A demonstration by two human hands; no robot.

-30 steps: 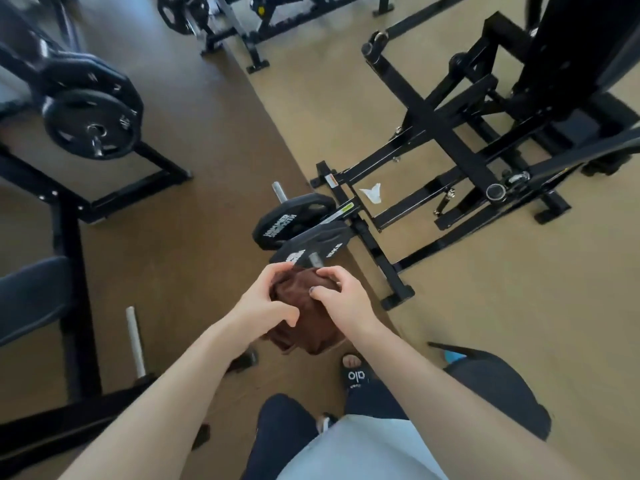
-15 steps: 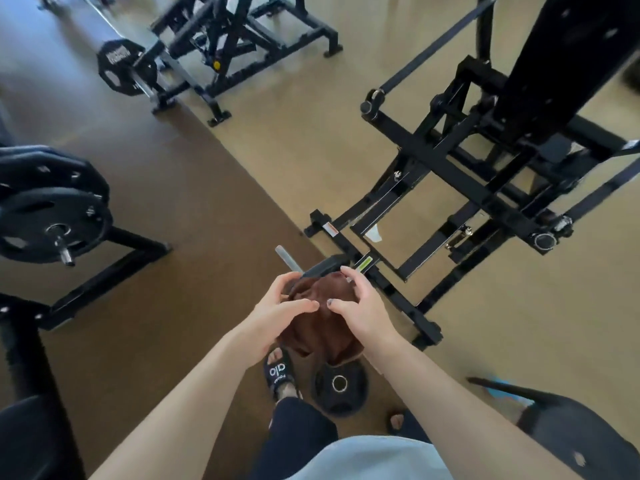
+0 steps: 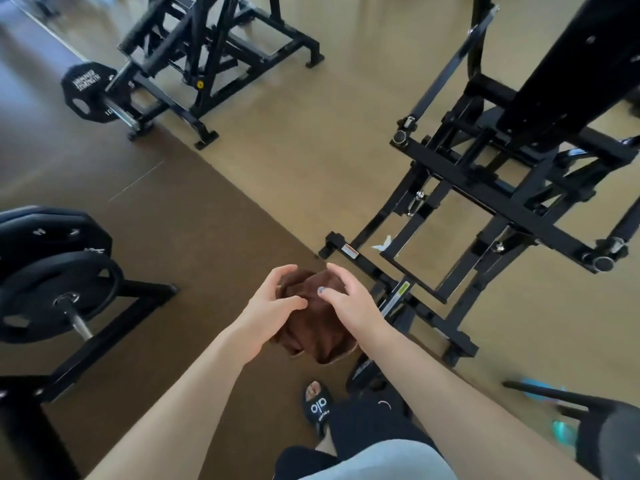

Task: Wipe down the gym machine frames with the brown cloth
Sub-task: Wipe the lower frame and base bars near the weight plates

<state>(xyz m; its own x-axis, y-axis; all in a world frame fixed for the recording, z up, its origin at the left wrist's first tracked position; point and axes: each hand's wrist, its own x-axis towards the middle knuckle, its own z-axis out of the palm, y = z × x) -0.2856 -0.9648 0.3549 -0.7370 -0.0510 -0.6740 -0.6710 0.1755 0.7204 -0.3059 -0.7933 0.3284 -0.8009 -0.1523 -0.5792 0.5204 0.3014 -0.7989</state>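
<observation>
Since half a second ago, both hands have loosened on the crumpled brown cloth [image 3: 313, 317], their fingers spreading, and the small black weight plate once below it has slipped from view. Now the left hand [image 3: 273, 303] cups the cloth's left side with curled fingers, thumb pressing its top. At the cloth's 3 o'clock, the right hand [image 3: 346, 299] rests its thumb on the fabric; its other fingers arch above, and contact cannot be told. Behind the cloth, from 1 to 4 o'clock, stands the black steel gym machine frame [image 3: 512, 202], its near rail partly hidden by the right hand and its top cut off.
</observation>
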